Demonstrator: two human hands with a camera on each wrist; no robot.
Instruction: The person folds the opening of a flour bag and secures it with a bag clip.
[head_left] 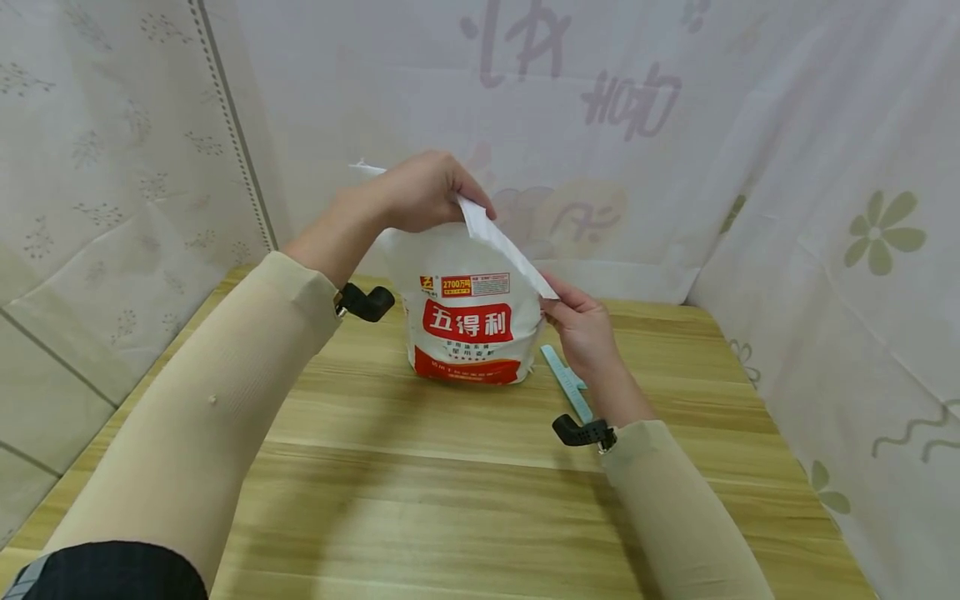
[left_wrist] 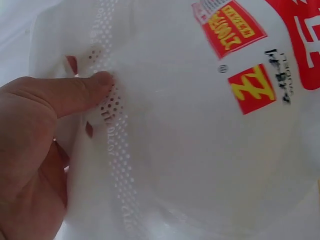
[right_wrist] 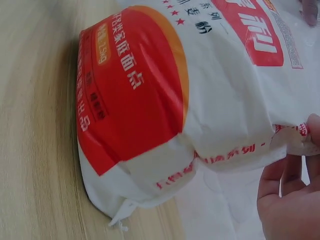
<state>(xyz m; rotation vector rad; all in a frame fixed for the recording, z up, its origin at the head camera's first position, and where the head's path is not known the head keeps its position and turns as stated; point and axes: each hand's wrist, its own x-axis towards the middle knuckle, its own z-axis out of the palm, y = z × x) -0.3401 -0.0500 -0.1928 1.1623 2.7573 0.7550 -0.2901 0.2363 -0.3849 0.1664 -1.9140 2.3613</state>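
A white plastic flour bag [head_left: 472,321] with red and yellow print stands upright on the table, its bottom resting on the wood. My left hand [head_left: 427,193] pinches its top edge from above. In the left wrist view, the thumb presses on the dotted seal strip [left_wrist: 112,107], and the other fingers are mostly hidden behind the plastic. At the upper right corner, my right hand [head_left: 588,333] pinches the bag's edge between thumb and fingers. Between the hands, the white top edge [head_left: 510,250] slants down to the right, folded over. A light teal bag clip [head_left: 566,383] lies beside the bag, near my right hand.
The wood-grain table [head_left: 420,492] reaches back to a white printed cloth [head_left: 600,50] hanging behind the bag. A similar cloth with green flowers [head_left: 885,233] borders the right side, and a patterned covering [head_left: 112,167] the left. Black wrist cameras [head_left: 367,302] sit on both wrists.
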